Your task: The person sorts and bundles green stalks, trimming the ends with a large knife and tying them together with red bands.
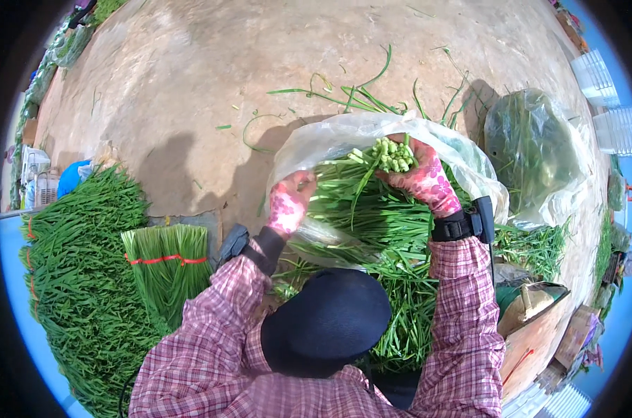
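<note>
My right hand (pixel 420 170), in a pink flowered glove with bare fingertips, holds a bunch of green stalks (pixel 394 155) with the pale cut ends turned up. My left hand (pixel 291 201), gloved alike, is at the left rim of a clear plastic bag (pixel 342 128), with its fingers curled beside pale stalk ends; whether it grips any is unclear. The bag lies wide with its mouth apart, full of long leafy greens (pixel 378 219) like garlic chives. Loose greens (pixel 405 318) lie below it, partly behind my cap.
Left, a large pile of greens (pixel 86 271) lies beside a bundle tied with red band (pixel 164 259). A second filled plastic bag (pixel 535 146) stands right, above a wooden board (pixel 535 339). Loose leaves (pixel 358 96) are scattered on the concrete floor (pixel 190 78). Stacked clear containers (pixel 616 130) stand far right.
</note>
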A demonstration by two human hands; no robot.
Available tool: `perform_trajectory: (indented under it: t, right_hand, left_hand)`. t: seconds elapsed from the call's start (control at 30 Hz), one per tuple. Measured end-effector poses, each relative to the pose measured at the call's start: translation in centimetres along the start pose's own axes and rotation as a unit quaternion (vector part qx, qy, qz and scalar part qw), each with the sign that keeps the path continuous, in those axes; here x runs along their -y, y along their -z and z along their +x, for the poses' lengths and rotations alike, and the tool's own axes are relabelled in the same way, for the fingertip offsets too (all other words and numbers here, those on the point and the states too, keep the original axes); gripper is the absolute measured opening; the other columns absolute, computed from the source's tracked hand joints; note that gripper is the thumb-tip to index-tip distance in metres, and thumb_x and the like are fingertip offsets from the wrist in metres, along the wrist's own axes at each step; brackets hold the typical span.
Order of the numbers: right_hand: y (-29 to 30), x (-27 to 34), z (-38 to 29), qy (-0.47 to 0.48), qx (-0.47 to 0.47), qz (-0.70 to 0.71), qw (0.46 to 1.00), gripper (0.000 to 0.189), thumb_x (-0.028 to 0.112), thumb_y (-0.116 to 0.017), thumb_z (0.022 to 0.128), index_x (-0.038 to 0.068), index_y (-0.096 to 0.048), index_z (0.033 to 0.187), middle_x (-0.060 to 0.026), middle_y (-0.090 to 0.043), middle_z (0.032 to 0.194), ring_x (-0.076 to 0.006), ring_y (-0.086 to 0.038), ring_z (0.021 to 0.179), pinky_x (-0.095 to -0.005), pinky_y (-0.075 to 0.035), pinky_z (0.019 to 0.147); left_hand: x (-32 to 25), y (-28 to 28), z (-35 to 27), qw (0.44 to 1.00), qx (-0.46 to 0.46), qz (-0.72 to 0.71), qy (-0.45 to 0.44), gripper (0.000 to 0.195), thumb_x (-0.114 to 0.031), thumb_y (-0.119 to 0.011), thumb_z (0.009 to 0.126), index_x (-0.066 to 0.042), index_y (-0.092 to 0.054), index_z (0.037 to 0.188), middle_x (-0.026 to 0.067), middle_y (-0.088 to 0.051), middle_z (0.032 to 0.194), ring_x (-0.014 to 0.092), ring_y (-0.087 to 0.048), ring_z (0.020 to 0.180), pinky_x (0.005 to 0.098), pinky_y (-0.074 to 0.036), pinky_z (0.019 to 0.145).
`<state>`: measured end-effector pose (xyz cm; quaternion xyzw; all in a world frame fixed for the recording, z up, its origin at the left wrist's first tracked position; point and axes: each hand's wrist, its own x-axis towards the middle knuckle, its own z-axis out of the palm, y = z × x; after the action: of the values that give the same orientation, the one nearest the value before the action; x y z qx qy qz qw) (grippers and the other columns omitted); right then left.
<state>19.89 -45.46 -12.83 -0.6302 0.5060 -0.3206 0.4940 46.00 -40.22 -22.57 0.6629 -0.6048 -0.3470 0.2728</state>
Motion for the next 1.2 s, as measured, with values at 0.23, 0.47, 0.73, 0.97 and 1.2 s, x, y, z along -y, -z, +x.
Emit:
perform_trajectory:
  t: [0.23,0.47,0.73,0.97,1.2]
  right_hand:
    - [0.5,-0.2,-1.1,0.011,0.024,-0.027,0.999,0.05,0.005,-0.08,0.067,0.002,-0.059,0.112,-0.0026,-0.065,0.099,-0.0103,-0.059,0.091,-0.027,-0.049,0.082]
    - [-0.2,0.0,-0.7,-0.024,0.002,0.043,0.999,0.047,0.003,-0.076,0.066,0.001,-0.059,0.11,-0.0059,-0.066,0.098,-0.0134,-0.061,0.089,-0.0278,-0.049,0.082]
    - [-0.4,0.4,-1.3,0.004,-0.038,0.035,0.999,0.051,0.003,-0.078,0.064,0.003,-0.06,0.111,-0.0061,-0.065,0.097,-0.0164,-0.062,0.088,-0.03,-0.05,0.082]
    - [11.7,8.6,-7.5,0.171,-0.258,0.116,0.944,0.042,0.016,-0.069,0.076,0.003,-0.056,0.113,-0.0132,-0.061,0.106,-0.0278,-0.06,0.102,-0.0386,-0.049,0.089]
    - [18.8,19.3,-17.2,0.261,-0.383,0.106,0.88,0.038,0.007,-0.066,0.079,0.001,-0.054,0.114,-0.0126,-0.061,0.104,-0.0309,-0.059,0.102,-0.0457,-0.045,0.094]
  left_hand:
    - [-11.8,1.1,-0.1,0.96,-0.051,-0.224,-0.158,0.027,-0.003,-0.07,0.076,-0.003,-0.064,0.102,0.0106,-0.066,0.099,0.02,-0.064,0.09,0.0302,-0.05,0.079]
    - [-4.1,0.4,1.3,0.998,0.052,0.036,0.002,0.018,-0.017,-0.068,0.077,-0.007,-0.067,0.092,0.0087,-0.068,0.093,0.022,-0.064,0.089,0.0381,-0.048,0.081]
    - [0.3,-11.0,1.9,0.857,0.204,0.434,-0.186,0.116,-0.073,-0.062,0.064,-0.015,-0.011,0.15,0.0171,-0.01,0.155,0.044,-0.008,0.14,0.0665,-0.011,0.106]
    - [-1.4,-10.0,1.8,0.9,0.307,0.289,-0.111,0.114,-0.06,-0.071,0.067,-0.017,-0.006,0.15,0.0191,0.001,0.155,0.044,-0.006,0.141,0.0622,-0.013,0.108]
    - [-0.8,-11.2,3.0,0.88,0.321,0.331,-0.114,0.117,-0.072,-0.062,0.066,-0.019,-0.001,0.15,0.0189,0.003,0.155,0.041,0.0,0.142,0.0596,-0.013,0.11]
